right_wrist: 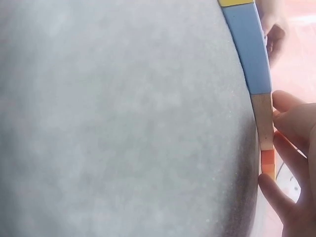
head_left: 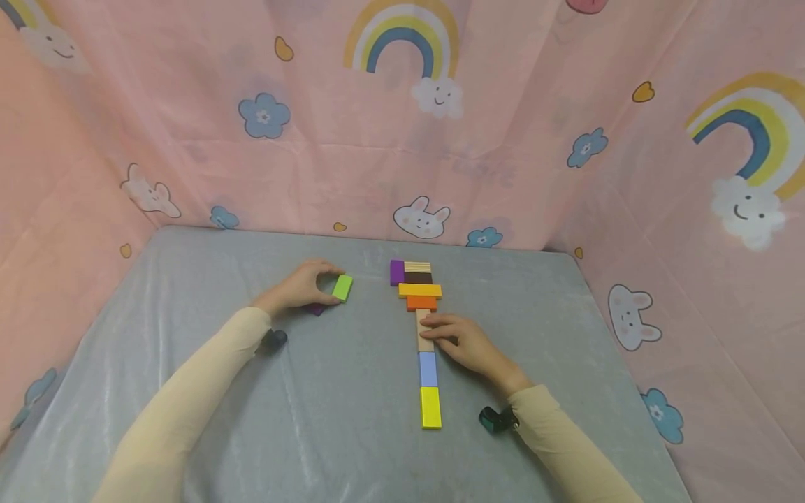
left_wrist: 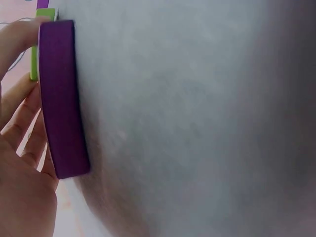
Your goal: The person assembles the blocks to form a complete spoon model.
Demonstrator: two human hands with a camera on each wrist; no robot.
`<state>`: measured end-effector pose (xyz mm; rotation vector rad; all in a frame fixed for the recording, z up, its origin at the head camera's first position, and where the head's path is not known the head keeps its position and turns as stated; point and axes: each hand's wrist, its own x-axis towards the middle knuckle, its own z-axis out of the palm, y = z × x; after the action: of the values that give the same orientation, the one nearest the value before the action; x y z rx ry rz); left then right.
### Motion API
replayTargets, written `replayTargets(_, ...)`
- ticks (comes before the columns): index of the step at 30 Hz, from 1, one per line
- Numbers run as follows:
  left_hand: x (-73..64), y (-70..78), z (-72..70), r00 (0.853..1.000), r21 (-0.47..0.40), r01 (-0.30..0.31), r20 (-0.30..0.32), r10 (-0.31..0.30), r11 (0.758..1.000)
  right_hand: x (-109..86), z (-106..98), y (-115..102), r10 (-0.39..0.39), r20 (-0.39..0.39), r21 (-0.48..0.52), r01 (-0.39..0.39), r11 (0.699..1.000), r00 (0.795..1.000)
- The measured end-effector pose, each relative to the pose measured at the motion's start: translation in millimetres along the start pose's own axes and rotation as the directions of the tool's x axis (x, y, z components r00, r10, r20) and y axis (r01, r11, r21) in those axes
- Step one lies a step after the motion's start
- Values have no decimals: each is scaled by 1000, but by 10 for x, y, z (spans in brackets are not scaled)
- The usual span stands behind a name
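Between thumb and fingers, my left hand (head_left: 300, 287) pinches a light green block (head_left: 342, 288). A purple block (left_wrist: 61, 98) stands close to that hand's palm side in the left wrist view; in the head view the hand mostly hides it. My right hand (head_left: 470, 344) rests its fingertips on a plain wooden block (head_left: 425, 344), fingers loosely extended. That block sits in a line of blocks, with an orange block (head_left: 421, 303) and a longer amber block (head_left: 420, 290) beyond it. Nearer lie a light blue block (head_left: 428, 369) and a yellow block (head_left: 430, 408).
At the line's far end are a dark brown block (head_left: 418, 278), pale striped pieces (head_left: 418, 267) and an upright purple block (head_left: 397, 273). A grey cloth covers the table (head_left: 352, 419). Pink patterned curtains (head_left: 314, 175) enclose the back and sides.
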<state>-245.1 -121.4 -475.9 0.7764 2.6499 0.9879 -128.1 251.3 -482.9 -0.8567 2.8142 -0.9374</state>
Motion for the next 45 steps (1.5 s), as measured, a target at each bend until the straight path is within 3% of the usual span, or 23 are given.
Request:
replayTargets(11, 188, 224, 64, 999, -23, -8, -40, 8, 1000, -2, -2, -4, 0, -3, 2, 0, 1000, 1000)
replayTargets(27, 670, 737, 362, 997, 26, -7, -79, 9, 1000, 5, 7, 21, -6, 3, -3, 6, 1000, 1000)
replayTargets(33, 811, 861, 511, 995, 4, -16, -100, 16, 1000, 7, 4, 23, 1, 12, -11, 0, 1000, 1000)
replayTargets(40, 934, 978, 646, 992, -26, 18, -121, -21, 999, 0, -6, 5, -1, 15, -9, 1, 1000, 1000)
replayTargets(45, 1048, 1026, 732, 989, 1, -25, -146, 25, 1000, -1, -1, 7, -28, 1, -11, 28, 1000, 1000)
